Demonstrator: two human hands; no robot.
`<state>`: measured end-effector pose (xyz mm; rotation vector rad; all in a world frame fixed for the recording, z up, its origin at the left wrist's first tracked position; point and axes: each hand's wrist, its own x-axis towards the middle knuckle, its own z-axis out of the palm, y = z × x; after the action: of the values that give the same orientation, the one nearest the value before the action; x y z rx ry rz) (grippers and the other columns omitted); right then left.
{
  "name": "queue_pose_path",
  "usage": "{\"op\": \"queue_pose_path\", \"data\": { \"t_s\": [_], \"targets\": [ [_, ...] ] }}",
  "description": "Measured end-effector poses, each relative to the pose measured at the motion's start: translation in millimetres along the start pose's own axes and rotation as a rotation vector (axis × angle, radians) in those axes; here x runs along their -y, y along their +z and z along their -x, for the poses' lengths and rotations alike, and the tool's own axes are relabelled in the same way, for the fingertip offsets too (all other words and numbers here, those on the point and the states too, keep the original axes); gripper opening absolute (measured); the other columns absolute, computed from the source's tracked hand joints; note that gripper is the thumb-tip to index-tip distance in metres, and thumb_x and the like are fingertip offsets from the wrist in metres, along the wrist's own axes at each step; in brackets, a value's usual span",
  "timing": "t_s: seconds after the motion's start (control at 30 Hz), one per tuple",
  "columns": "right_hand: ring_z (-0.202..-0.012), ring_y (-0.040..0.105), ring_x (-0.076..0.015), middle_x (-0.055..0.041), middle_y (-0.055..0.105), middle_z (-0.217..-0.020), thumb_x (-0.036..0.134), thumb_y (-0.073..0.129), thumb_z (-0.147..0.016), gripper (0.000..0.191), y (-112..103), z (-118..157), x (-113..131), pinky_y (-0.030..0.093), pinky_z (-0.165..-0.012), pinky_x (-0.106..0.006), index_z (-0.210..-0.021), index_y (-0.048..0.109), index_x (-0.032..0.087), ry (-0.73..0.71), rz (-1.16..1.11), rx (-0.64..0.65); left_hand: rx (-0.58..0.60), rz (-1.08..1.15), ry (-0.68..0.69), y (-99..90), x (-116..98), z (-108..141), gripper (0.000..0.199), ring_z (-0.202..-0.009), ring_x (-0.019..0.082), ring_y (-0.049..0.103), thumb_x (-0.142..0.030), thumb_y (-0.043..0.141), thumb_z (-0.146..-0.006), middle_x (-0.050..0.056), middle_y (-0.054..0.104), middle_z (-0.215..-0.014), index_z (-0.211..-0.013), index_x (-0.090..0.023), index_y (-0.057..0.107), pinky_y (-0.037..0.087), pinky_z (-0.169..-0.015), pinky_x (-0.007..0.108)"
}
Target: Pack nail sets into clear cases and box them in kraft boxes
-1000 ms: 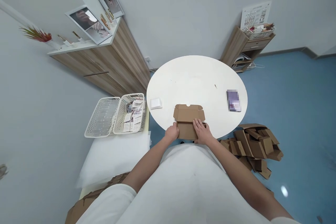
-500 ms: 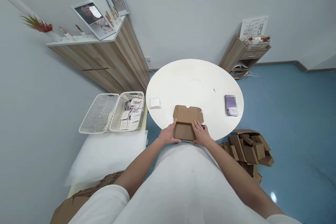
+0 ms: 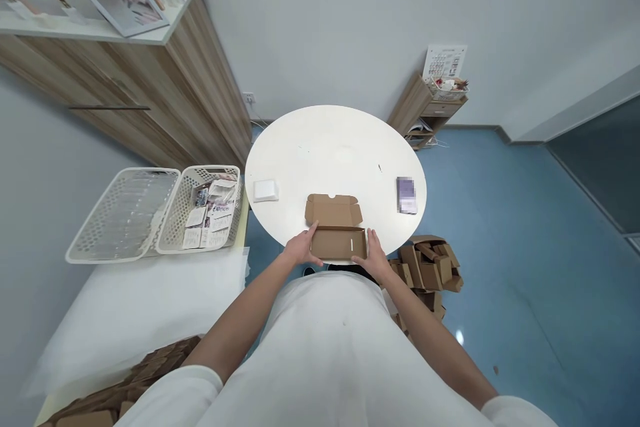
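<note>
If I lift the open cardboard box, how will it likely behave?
The cardboard box is probably light, since its walls look thin. Its folded-up sides should keep the bottom part fairly stiff. The lid, lying open on the far side, may flop at its crease.

Single head-worn view, facing forward and down, table at mid-distance

Walls (image 3: 310, 27): plain, pale grey. Floor (image 3: 495, 233): blue, glossy, bright light spot reflected at right. Round white table (image 3: 335, 140) near wall. Wood-grain cabinet (image 3: 125, 87), white top, standing left. Small wooden shelf unit (image 3: 423, 107) against far wall, right of table. Wall socket (image 3: 249, 98) low, beside cabinet. Dark panel (image 3: 600, 153) far right.
</note>
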<state>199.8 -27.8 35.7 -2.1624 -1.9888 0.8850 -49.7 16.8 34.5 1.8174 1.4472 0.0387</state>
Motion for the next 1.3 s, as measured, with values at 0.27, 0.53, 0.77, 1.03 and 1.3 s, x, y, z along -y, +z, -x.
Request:
{"op": "queue_pose_path", "data": {
  "t_s": [0.27, 0.53, 0.77, 1.03, 1.3],
  "targets": [
    [-0.098, 0.056, -0.0185, -0.0111, 0.046, -0.125, 0.019, 0.035, -0.076, 0.068, 5, -10, -28, 0.046, -0.078, -0.032, -0.138, 0.007, 0.019, 0.151, -0.343, -0.026, 0.01, -0.001, -0.013, 4.7, -4, -6, 0.125, -0.105, 0.033, 0.049, -0.05, 0.077, -0.032, 0.012, 0.05, -0.116, -0.136, -0.026, 0.013, 0.038, -0.081, 0.033],
    [-0.11, 0.047, -0.0189, -0.0069, 0.043, -0.123, 0.006, 0.037, -0.066, 0.078, -6, -19, -24, 0.038, -0.089, -0.031, -0.138, 0.01, 0.023, -0.032, 0.036, 0.081, 0.006, 0.057, -0.028, 6.9, -6, -4, 0.125, -0.106, 0.034, 0.049, -0.05, 0.078, -0.03, 0.012, 0.05, -0.116, -0.135, -0.026, 0.015, 0.038, -0.082, 0.033],
    [-0.117, 0.038, -0.0237, -0.007, 0.029, -0.134, 0.007, 0.038, -0.066, 0.075, 8, -15, -10, 0.034, -0.093, -0.037, -0.135, 0.019, 0.029, -0.103, 0.176, 0.061, -0.026, 0.082, -0.022, 8.7, -7, -2, 0.125, -0.107, 0.033, 0.048, -0.048, 0.079, -0.031, 0.013, 0.05, -0.117, -0.136, -0.025, 0.014, 0.037, -0.084, 0.033],
    [-0.106, 0.052, -0.0201, -0.0122, 0.04, -0.131, 0.013, 0.032, -0.071, 0.071, -1, -20, -11, 0.044, -0.084, -0.032, -0.138, 0.009, 0.012, 0.142, -0.24, -0.091, -0.032, 0.027, -0.003, 9.9, -6, -2, 0.123, -0.105, 0.034, 0.049, -0.053, 0.076, -0.035, 0.015, 0.05, -0.116, -0.136, -0.023, 0.012, 0.039, -0.08, 0.034],
    [-0.102, 0.054, -0.0175, -0.0054, 0.053, -0.121, 0.021, 0.039, -0.073, 0.049, -12, -18, 11, 0.045, -0.081, -0.029, -0.122, 0.043, 0.019, -0.017, -0.547, 0.019, -0.031, 0.04, -0.03, 9.8, -8, -1, 0.125, -0.104, 0.033, 0.05, -0.053, 0.076, -0.035, 0.015, 0.05, -0.116, -0.136, -0.022, 0.009, 0.038, -0.079, 0.033]
  ]
}}
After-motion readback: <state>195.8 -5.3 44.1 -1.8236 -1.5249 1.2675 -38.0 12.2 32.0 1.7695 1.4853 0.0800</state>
